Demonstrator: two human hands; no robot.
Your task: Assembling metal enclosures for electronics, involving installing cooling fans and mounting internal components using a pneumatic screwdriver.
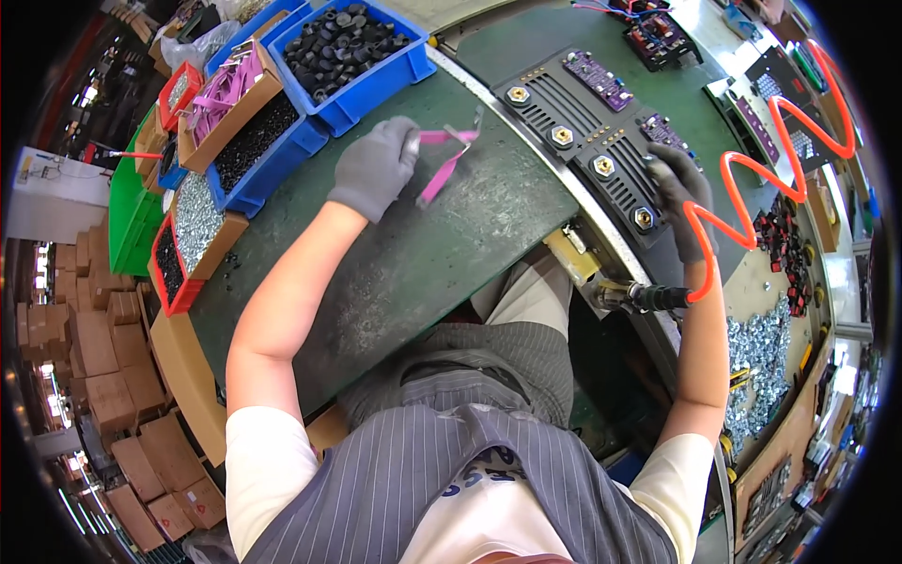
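Left of the slotted panels (590, 122) stand the parts bins (381, 94); right, the coiled hose (766, 177) and heaped metal fasteners (756, 362).

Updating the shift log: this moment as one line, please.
left hand: holding pink strip; right hand: at black slotted panel's right edge; blue bin: black parts

Two grey-gloved hands (376, 169), at eleven and two o'clock; toward one, four silver hexagonal metal nuts (562, 137) on two black slotted panels (575, 111); toward two, one coiled orange hose (739, 201).
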